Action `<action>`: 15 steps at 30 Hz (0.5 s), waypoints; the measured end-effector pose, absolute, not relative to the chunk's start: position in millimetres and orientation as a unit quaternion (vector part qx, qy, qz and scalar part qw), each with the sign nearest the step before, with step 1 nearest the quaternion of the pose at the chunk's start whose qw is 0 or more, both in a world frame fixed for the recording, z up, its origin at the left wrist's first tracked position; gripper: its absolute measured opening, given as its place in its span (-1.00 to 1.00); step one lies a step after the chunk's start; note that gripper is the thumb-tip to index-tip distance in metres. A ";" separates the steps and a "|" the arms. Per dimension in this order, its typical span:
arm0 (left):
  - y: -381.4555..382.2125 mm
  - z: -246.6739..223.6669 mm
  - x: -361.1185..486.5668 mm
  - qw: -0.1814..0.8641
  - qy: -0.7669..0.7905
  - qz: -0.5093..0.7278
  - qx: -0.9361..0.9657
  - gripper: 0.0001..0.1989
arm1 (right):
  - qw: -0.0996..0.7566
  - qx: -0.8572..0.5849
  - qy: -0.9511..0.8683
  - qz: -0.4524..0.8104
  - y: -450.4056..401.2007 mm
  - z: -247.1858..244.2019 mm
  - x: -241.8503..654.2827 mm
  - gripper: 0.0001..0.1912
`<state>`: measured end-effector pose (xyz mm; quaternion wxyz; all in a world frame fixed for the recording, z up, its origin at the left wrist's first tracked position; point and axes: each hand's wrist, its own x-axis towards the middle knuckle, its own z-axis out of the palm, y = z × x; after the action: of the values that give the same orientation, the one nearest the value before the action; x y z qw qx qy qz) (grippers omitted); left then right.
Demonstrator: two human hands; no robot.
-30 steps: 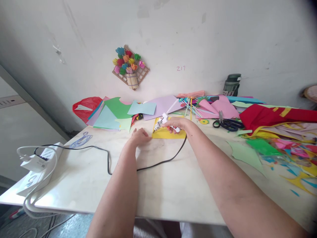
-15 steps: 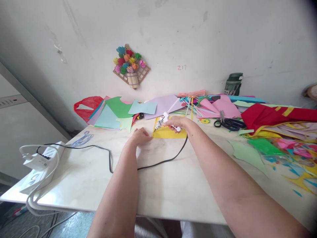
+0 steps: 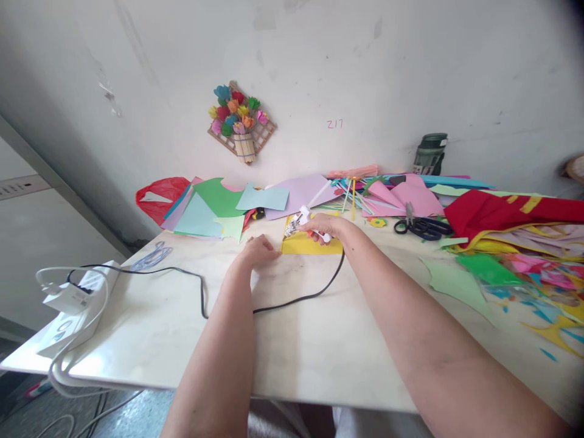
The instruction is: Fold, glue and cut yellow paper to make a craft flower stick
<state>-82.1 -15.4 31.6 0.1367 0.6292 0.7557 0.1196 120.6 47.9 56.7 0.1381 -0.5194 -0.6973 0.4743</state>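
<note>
My right hand (image 3: pixel 325 227) is wrapped round a white hot glue gun (image 3: pixel 305 214), with a pale glue stick (image 3: pixel 320 192) poking out of its back end. The nozzle points down and left, over the left part of a yellow sheet of paper (image 3: pixel 310 246) lying flat on the table. Whether the tip touches the sheet is too small to tell. At the sheet's left edge my left hand (image 3: pixel 260 249) rests low on the tabletop, its fingers closed on the near-left corner. A black cord (image 3: pixel 296 299) runs from below my right hand across the table.
Coloured paper sheets (image 3: pixel 201 210) and a red plastic bag (image 3: pixel 159 198) lie at back left. Black-handled scissors (image 3: pixel 422 226), red cloth (image 3: pixel 502 213) and paper scraps (image 3: pixel 547 316) spread to the right. A power strip (image 3: pixel 91 298) sits at left; a dark bottle (image 3: pixel 430 155) stands behind.
The glue gun and my right hand have shifted very slightly to the left over the yellow paper. My left hand stays at the sheet's corner.
</note>
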 end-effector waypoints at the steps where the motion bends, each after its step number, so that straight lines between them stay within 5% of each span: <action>1: -15.1 31.1 -82.4 0.139 0.754 0.121 0.631 -0.68 | 0.133 -0.517 -0.700 0.475 48.0 56.9 120.7 -0.63; 15: -15.0 30.3 -84.4 0.137 0.754 0.118 0.631 -0.64 | 0.073 -0.483 -0.712 0.505 46.0 63.6 128.7 -0.64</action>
<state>-84.4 -15.0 30.3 0.1368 0.6312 0.7543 0.1184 128.7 46.0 63.6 0.0726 -0.4829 -0.7119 0.5048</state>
